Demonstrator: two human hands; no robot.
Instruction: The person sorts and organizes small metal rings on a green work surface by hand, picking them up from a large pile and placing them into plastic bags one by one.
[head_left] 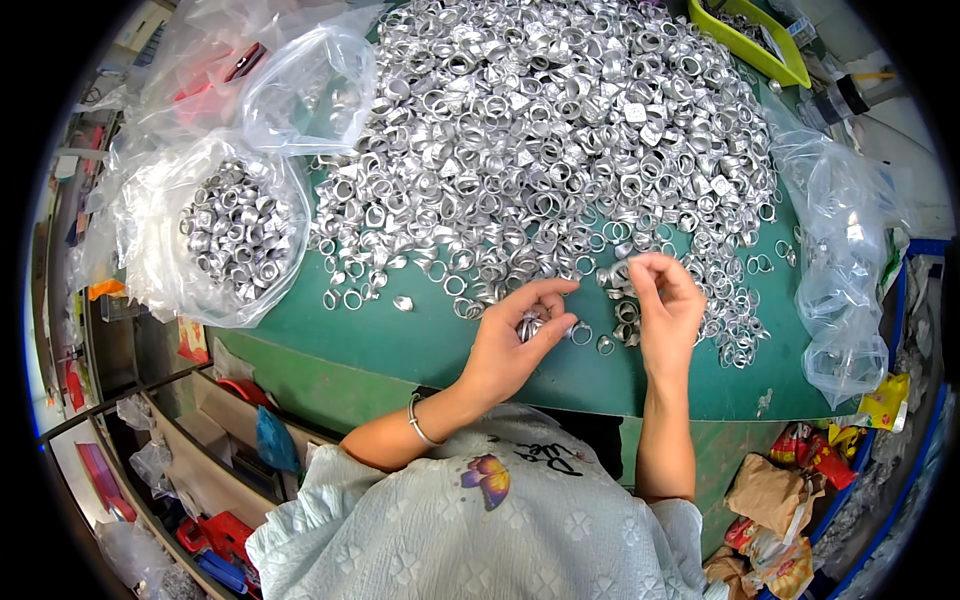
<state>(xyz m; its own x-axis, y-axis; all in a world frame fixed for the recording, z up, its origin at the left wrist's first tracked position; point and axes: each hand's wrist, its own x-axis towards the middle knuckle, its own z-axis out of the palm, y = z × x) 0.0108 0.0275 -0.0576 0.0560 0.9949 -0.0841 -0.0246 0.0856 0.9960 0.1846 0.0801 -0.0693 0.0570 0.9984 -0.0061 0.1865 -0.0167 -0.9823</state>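
A large heap of silver-coloured metal rings (pixel 520 130) spreads over the green tabletop (pixel 340 350). My left hand (pixel 500 350) curls around a few metal rings (pixel 530 325), which show between its thumb and fingers at the heap's near edge. To its right, my right hand (pixel 668 310) has its thumb and fingers pinched together just above some loose rings (pixel 626 318). Whatever lies between those fingertips is too small or hidden to make out. A couple of single rings (pixel 581 333) lie on the table between the two hands.
On the left, a clear plastic bag (pixel 150 240) stands open with rings inside, beside another clear bag (pixel 300 90). Crumpled plastic (pixel 845 260) lines the right edge. A yellow-green tray (pixel 750 45) sits at the far right. Below left are drawers (pixel 215 410); packages (pixel 780 490) lie below right.
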